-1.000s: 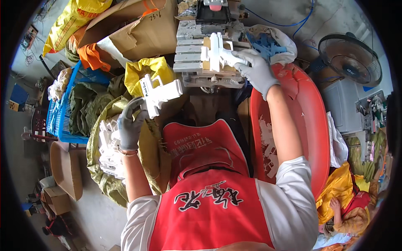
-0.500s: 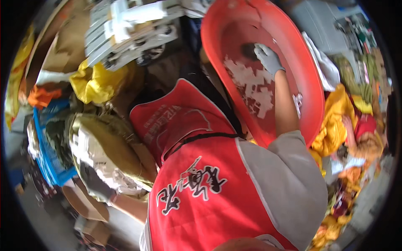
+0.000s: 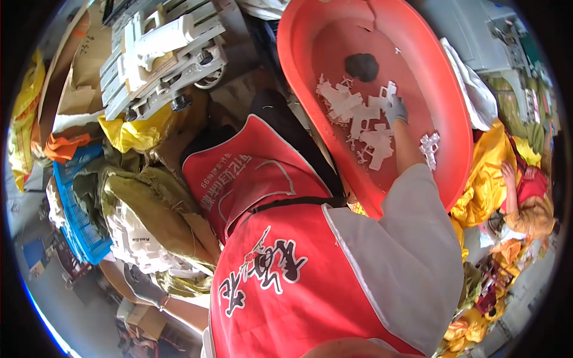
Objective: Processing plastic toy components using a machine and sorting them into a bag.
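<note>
In the red oval tub [image 3: 444,119], my right hand [image 3: 396,109], in a grey glove, is closed around the edge of a white pistol-shaped plastic piece [image 3: 381,99]. More white pistol-shaped pieces [image 3: 377,146] lie in a heap beside it. A separate clear-white piece [image 3: 429,148] rests by the tub's right wall. At lower left, my left hand [image 3: 144,286], in a dark grey glove, has its fingers stretched out. It is just below an olive sack [image 3: 161,209] that holds many white plastic pieces [image 3: 136,241]; nothing shows in its grasp.
A dark round patch [image 3: 362,67] marks the tub floor. A blue basket [image 3: 80,206] stands left of the sack. Beyond is a grey slatted stand [image 3: 161,59] with a white piece on top. At right, another person's arm [image 3: 511,188] is beside yellow sacks [image 3: 486,173].
My right hand has come nearer from the dark patch to the white pieces and closed on one. My left hand has slid down off the sack's side.
</note>
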{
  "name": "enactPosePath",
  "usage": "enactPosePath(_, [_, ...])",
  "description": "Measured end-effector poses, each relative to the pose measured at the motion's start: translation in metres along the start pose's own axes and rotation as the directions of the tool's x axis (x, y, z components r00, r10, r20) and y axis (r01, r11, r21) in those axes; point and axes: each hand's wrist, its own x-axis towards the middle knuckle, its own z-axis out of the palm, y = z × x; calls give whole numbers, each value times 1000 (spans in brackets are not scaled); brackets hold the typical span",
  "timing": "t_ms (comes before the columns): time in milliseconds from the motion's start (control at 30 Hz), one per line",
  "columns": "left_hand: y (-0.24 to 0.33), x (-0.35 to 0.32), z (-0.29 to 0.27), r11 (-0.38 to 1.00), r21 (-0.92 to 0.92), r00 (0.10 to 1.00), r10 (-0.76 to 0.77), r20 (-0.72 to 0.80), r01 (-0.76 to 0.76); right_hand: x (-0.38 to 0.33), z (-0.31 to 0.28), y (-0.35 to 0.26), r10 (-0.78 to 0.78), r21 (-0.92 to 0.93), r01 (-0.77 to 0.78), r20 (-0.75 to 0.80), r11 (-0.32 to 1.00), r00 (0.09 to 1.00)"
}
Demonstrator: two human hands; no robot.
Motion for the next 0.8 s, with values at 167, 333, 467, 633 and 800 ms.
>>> enactPosePath(167, [-59, -37, -25, 974, -65, 975, -221, -37, 219, 24, 4, -55, 526, 129, -547, 168, 827, 834])
enactPosePath(333, [-51, -39, -28, 973, 17, 972, -229, -52, 230, 2, -27, -100, 520, 58, -528, 107, 847, 847])
enactPosePath(467, [-44, -16, -17, 987, -128, 990, -107, -91, 95, 18, -14, -65, 365, -53, -361, 125, 931, 923])
enactPosePath(633, [-14, 15, 11, 956, 82, 959, 282, -2, -281, -2, -12, -46, 79, -13, -78, 139, 997, 987])
enactPosePath(800, [76, 29, 39, 862, 337, 922, 384, 54, -379, -1, 9, -32, 13, 102, -11, -18, 995, 1000])
